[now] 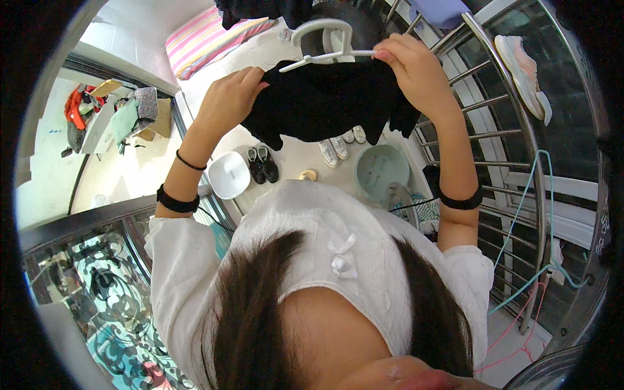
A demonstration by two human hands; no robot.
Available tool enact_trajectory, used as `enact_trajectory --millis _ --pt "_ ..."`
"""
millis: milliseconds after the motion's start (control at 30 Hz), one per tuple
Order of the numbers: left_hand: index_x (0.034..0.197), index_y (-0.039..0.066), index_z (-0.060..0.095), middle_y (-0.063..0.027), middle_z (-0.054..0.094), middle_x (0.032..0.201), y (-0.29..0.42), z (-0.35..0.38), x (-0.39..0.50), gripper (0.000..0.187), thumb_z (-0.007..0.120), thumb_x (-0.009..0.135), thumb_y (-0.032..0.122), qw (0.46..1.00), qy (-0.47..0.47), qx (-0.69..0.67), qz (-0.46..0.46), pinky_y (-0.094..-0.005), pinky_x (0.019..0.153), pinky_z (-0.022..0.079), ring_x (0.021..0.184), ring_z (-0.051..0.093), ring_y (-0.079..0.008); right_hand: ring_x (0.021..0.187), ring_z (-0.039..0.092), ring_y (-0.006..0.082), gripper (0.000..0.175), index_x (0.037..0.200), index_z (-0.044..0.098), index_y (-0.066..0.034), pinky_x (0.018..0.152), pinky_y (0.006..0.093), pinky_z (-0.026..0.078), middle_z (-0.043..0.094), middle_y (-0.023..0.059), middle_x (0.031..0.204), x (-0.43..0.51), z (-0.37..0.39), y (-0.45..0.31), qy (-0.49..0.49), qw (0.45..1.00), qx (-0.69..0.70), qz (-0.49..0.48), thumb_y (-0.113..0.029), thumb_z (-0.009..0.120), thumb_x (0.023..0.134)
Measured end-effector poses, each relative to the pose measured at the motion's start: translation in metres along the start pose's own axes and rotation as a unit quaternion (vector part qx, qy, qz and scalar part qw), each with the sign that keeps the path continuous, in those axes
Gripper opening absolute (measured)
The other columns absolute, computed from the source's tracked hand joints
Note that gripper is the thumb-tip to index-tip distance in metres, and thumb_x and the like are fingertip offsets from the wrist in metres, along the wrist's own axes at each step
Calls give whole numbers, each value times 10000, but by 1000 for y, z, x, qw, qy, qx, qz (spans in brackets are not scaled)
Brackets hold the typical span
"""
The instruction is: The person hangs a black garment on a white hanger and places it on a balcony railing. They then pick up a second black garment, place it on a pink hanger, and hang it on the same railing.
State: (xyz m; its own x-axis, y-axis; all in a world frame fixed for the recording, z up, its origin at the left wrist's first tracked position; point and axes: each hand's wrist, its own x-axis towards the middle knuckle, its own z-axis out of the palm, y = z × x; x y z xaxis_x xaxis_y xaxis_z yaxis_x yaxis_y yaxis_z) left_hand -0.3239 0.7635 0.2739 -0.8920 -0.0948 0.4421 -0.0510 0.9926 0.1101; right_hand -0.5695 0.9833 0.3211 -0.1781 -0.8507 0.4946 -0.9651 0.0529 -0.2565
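Note:
A black garment (326, 102) hangs spread between my two hands. My left hand (231, 100) pinches its upper edge at the left. At the right, my right hand (412, 70) grips the arm of a white plastic hanger (347, 39) together with the garment's other upper corner. The hanger's hook points away from me, and its bar runs along the garment's top edge. Part of the hanger is hidden by the black cloth. Another dark garment (265, 10) shows at the top of the view.
Metal railings (516, 97) run along the right, with a pale sneaker (521, 73) and a blue hanger (551, 209) there. On the floor are a white basin (229, 175), black shoes (263, 165), white shoes (334, 151) and a green basin (381, 170). A sliding door frame (73, 222) stands left.

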Motion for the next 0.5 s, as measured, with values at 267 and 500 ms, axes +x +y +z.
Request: enact_trajectory --millis 267,500 --pt "911 60 545 -113 618 781 -18 -12 10 144 610 900 188 1000 -9 -8 -9 -390 611 487 733 628 -310 1016 601 304 279 1152 633 -44 890 373 464 667 126 1077 -8 52 -9 27 982 177 67 -202 606 924" --pt "970 38 583 -191 612 795 -43 -43 -5 119 622 875 97 996 42 -37 -75 -425 602 458 723 594 -395 1006 608 249 408 1208 578 -61 918 352 450 645 131 1081 -44 26 39 43 968 197 153 -248 688 862"
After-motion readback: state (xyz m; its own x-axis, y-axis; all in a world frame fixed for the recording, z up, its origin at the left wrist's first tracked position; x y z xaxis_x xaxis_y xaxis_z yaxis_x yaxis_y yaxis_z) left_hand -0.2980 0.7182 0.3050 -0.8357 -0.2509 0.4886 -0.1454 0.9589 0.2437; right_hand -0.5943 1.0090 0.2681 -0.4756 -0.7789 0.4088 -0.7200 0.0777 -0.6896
